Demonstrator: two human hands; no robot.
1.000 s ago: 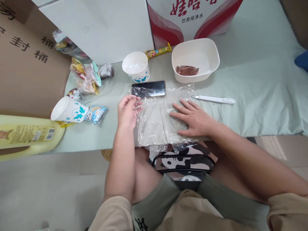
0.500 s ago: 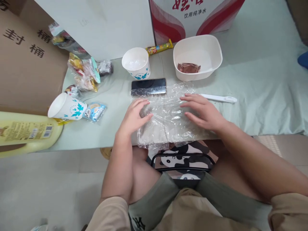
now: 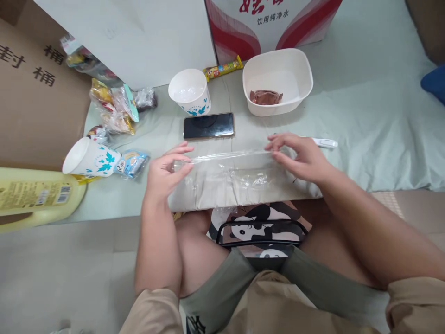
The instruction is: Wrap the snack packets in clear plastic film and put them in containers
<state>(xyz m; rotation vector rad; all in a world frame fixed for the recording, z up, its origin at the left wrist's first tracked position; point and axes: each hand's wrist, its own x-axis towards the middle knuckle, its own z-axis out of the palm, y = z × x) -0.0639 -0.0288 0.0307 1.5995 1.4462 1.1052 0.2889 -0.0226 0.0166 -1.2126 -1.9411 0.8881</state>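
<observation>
A sheet of clear plastic film (image 3: 229, 174) stretches between my two hands over the front of the cloth-covered surface, its upper edge pulled nearly straight. My left hand (image 3: 167, 171) grips the film's left end between thumb and fingers. At the right end, my right hand (image 3: 295, 155) pinches the edge, with its fingers curled. Beyond the film lies a black phone (image 3: 208, 125), screen up. A white plastic handle (image 3: 325, 142) shows from behind my right hand; its other end is mostly hidden.
Behind stand a paper cup (image 3: 191, 93) and a white tub (image 3: 278, 79) holding a brown packet (image 3: 266, 97). Another paper cup (image 3: 92, 157) lies tipped at left, near wrapped snacks (image 3: 113, 109) and a yellow jug (image 3: 38, 197). Cartons (image 3: 271, 28) line the back.
Both hands have closed on the film. It was loose and crumpled, partly over the phone; now its edge is drawn taut towards me, and the phone is uncovered. My left hand moved left.
</observation>
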